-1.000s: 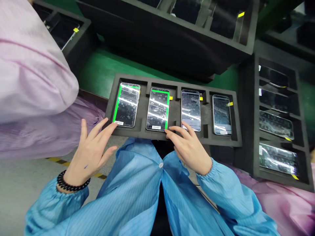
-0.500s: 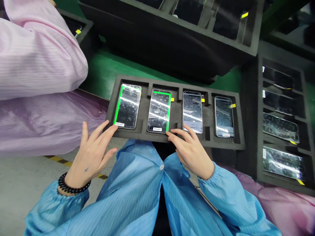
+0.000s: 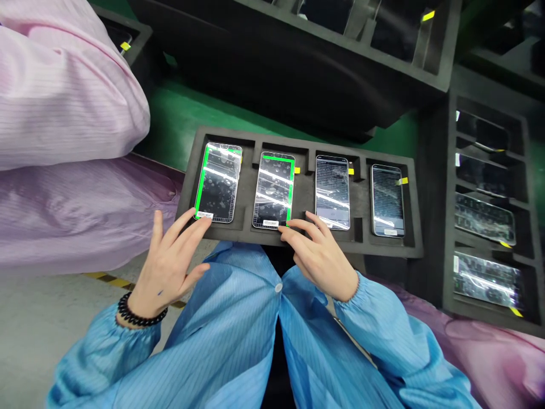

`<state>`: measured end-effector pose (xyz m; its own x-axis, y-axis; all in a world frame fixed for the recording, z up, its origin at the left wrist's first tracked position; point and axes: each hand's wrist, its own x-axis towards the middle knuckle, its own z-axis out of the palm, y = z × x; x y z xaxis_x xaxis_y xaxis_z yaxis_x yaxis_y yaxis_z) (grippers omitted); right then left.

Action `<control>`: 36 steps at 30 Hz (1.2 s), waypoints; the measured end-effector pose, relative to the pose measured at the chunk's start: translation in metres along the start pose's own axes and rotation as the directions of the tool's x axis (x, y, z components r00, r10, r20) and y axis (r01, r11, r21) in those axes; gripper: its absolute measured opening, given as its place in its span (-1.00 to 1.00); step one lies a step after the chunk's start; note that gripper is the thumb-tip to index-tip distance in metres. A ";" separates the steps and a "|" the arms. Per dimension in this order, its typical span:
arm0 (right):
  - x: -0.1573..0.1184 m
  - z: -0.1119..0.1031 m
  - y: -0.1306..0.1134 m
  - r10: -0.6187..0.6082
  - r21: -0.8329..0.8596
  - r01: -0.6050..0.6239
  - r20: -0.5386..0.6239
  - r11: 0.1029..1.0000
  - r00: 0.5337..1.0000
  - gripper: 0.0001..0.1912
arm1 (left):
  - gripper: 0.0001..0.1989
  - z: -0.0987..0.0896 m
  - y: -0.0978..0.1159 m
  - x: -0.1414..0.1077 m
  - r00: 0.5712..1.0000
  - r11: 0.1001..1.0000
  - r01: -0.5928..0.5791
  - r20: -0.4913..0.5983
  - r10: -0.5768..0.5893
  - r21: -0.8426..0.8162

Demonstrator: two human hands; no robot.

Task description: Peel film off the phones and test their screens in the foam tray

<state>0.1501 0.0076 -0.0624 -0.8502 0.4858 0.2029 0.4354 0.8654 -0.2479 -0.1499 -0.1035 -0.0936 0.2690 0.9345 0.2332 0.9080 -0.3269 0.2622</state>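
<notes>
A dark foam tray (image 3: pixel 306 237) lies across my lap with several smartphones in its slots. My left hand (image 3: pixel 172 261) is spread, its fingertips at the lower edge of the leftmost phone (image 3: pixel 219 182), whose screen shows green bands along the left side and top. My right hand (image 3: pixel 321 258) has its fingers apart. Its index fingertip is at the lower right corner of the second phone (image 3: pixel 275 184), which has green along its top and right side. The third phone (image 3: pixel 332 187) and the rightmost phone (image 3: pixel 386 196) display lines of text. Neither hand grips anything.
Another foam tray (image 3: pixel 449 284) of phones stands at the right. A large dark foam tray (image 3: pixel 445 74) is stacked beyond mine, over a green surface (image 3: pixel 187 113). A person's pink sleeve (image 3: pixel 76 96) is close on the left; more pink cloth (image 3: pixel 489 352) shows at lower right.
My right hand has shifted left, from the corner between the second and third phones onto the second phone's lower edge. My left hand has moved slightly right over the first phone's bottom.
</notes>
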 end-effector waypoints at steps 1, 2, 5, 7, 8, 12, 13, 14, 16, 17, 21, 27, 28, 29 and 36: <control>0.001 0.001 0.000 -0.004 0.002 0.004 -0.001 1.000 1.000 -0.58 | -0.28 0.002 0.001 0.001 1.000 1.000 -0.011 0.000 0.011 -0.005; 0.003 0.001 -0.001 -0.008 0.003 0.008 -0.004 1.000 1.000 -0.59 | -0.28 0.003 0.002 0.002 1.000 1.000 -0.021 0.003 0.021 -0.011; 0.007 0.003 -0.003 -0.019 0.013 0.019 -0.012 1.000 1.000 -0.60 | -0.26 0.006 0.004 0.004 0.999 0.999 -0.045 0.002 0.045 -0.027; 0.009 0.004 -0.003 -0.025 0.036 0.025 -0.013 0.999 1.000 -0.60 | -0.26 0.007 0.004 0.004 0.999 0.998 -0.047 -0.001 0.047 -0.036; 0.010 0.005 -0.003 -0.028 0.051 0.029 -0.011 0.998 1.000 -0.60 | -0.25 0.007 0.005 0.005 0.999 0.998 -0.047 -0.005 0.046 -0.039; 0.016 0.009 -0.004 -0.054 0.080 0.054 -0.004 0.995 0.999 -0.60 | -0.24 0.009 0.006 0.008 0.998 0.997 -0.060 -0.008 0.059 -0.047; 0.017 0.010 -0.005 -0.061 0.075 0.061 -0.005 0.995 0.998 -0.61 | -0.24 0.010 0.007 0.009 0.998 0.997 -0.066 -0.007 0.066 -0.050; 0.019 0.011 -0.005 -0.066 0.067 0.066 -0.007 0.996 0.998 -0.62 | -0.24 0.011 0.008 0.010 0.997 0.996 -0.072 -0.007 0.071 -0.054; 0.022 0.013 -0.006 -0.078 0.055 0.079 -0.017 0.995 0.997 -0.63 | -0.23 0.013 0.011 0.013 0.996 0.995 -0.085 -0.006 0.085 -0.061; 0.024 0.014 -0.006 -0.085 0.052 0.086 -0.022 0.995 0.996 -0.63 | -0.24 0.013 0.011 0.014 0.996 0.994 -0.090 -0.005 0.090 -0.064; 0.031 0.017 -0.007 -0.106 0.049 0.107 -0.029 0.993 0.994 -0.68 | -0.24 0.015 0.013 0.019 0.996 0.992 -0.093 0.002 0.094 -0.086; 0.038 0.020 -0.007 -0.145 0.032 0.146 -0.037 0.989 0.989 -0.69 | -0.26 0.016 0.012 0.019 0.995 0.990 -0.100 0.019 0.102 -0.104; 0.038 0.020 -0.007 -0.148 0.033 0.150 -0.038 0.988 0.988 -0.69 | -0.26 0.017 0.012 0.019 0.995 0.989 -0.098 0.022 0.101 -0.106; 0.039 0.020 -0.007 -0.151 0.036 0.152 -0.038 0.988 0.988 -0.69 | -0.25 0.017 0.012 0.019 0.995 0.990 -0.097 0.024 0.100 -0.107; 0.038 0.017 -0.006 -0.167 0.061 0.168 -0.015 0.984 0.986 -0.70 | -0.29 0.017 0.009 0.017 0.993 0.990 -0.102 0.052 0.108 -0.101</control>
<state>0.1100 0.0186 -0.0695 -0.9066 0.3359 0.2554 0.2674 0.9255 -0.2680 -0.1318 -0.0882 -0.1031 0.3821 0.8998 0.2109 0.8384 -0.4335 0.3305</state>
